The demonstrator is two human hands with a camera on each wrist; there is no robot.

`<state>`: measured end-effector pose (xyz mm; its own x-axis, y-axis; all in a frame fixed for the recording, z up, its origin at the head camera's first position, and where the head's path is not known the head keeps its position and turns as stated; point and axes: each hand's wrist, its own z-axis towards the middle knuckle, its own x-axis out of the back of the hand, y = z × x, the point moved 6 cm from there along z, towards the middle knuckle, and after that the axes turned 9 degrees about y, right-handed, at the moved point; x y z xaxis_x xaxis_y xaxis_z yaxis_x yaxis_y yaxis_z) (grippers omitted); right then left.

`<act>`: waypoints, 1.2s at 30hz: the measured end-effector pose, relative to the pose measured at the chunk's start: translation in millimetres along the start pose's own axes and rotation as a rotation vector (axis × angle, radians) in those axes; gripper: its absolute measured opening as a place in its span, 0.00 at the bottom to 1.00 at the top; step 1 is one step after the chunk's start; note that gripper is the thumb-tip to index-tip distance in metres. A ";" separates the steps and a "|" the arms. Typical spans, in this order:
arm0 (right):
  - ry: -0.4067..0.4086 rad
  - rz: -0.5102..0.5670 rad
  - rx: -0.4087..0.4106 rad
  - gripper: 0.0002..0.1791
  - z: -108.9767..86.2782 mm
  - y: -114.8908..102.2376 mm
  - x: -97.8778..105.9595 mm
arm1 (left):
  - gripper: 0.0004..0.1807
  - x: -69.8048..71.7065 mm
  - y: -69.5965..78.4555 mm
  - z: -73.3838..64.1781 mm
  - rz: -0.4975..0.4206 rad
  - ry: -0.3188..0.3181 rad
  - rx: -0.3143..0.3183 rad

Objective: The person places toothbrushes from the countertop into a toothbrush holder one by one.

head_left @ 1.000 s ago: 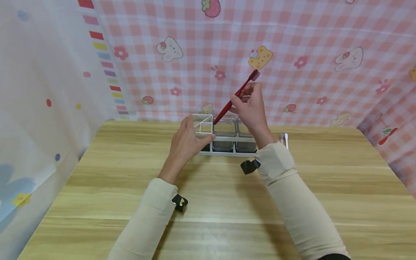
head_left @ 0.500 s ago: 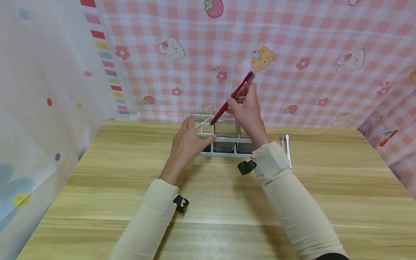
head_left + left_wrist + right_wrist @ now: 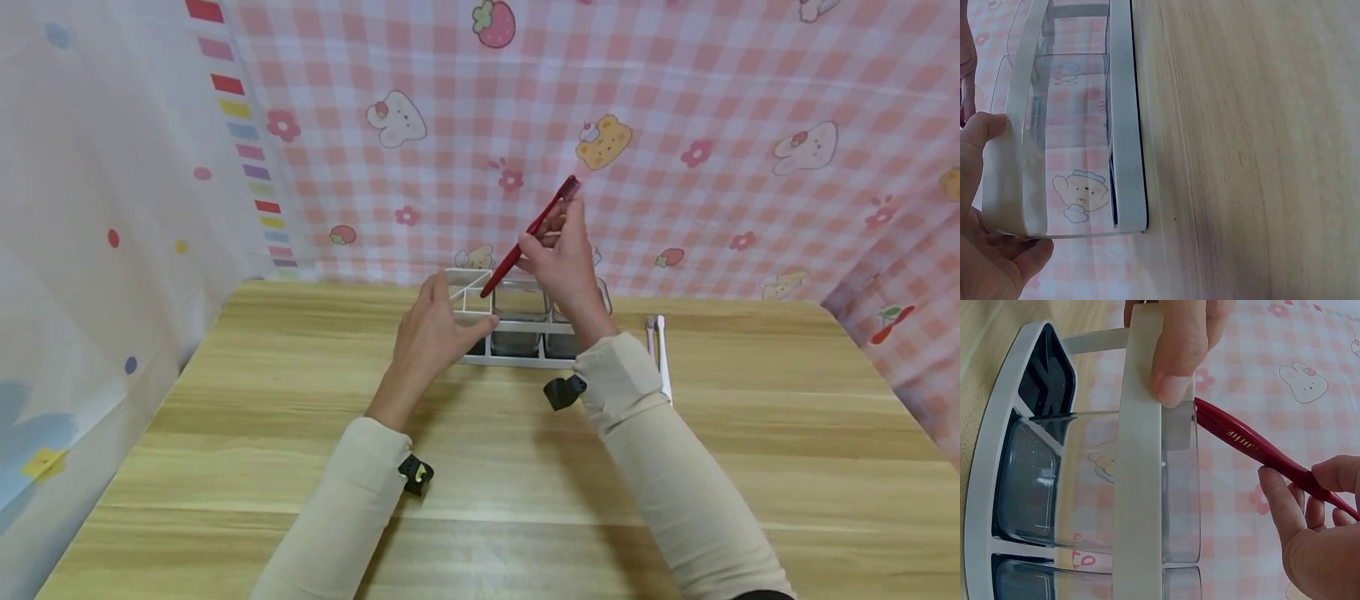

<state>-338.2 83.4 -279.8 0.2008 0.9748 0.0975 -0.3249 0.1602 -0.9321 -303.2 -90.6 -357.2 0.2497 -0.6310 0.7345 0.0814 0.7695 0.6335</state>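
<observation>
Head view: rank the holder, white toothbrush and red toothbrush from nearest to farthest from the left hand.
1. Holder: gripped by the left hand at its left end.
2. Red toothbrush: tilted, lower end by the holder's top.
3. White toothbrush: lying right of the holder.

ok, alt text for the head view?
Right hand holds a red toothbrush, handle down, at the top of a white rack with clear cups; left hand grips the rack's left end. Two pale toothbrushes lie on the table.
</observation>
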 end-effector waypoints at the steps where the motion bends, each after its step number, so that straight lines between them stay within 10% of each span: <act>1: -0.006 0.002 -0.004 0.20 -0.4 0.0 -1.1 | 0.59 0.4 -0.1 0.0 0.001 0.002 0.000; 36: -0.117 -0.166 0.008 0.20 -13.3 13.3 -25.6 | 0.57 2.0 0.3 -1.2 0.025 0.026 -0.033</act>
<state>-335.3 58.4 -299.3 0.1436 0.9461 0.2902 -0.3038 0.3212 -0.8970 -301.6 -91.5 -355.8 0.2771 -0.6091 0.7431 0.1062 0.7881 0.6063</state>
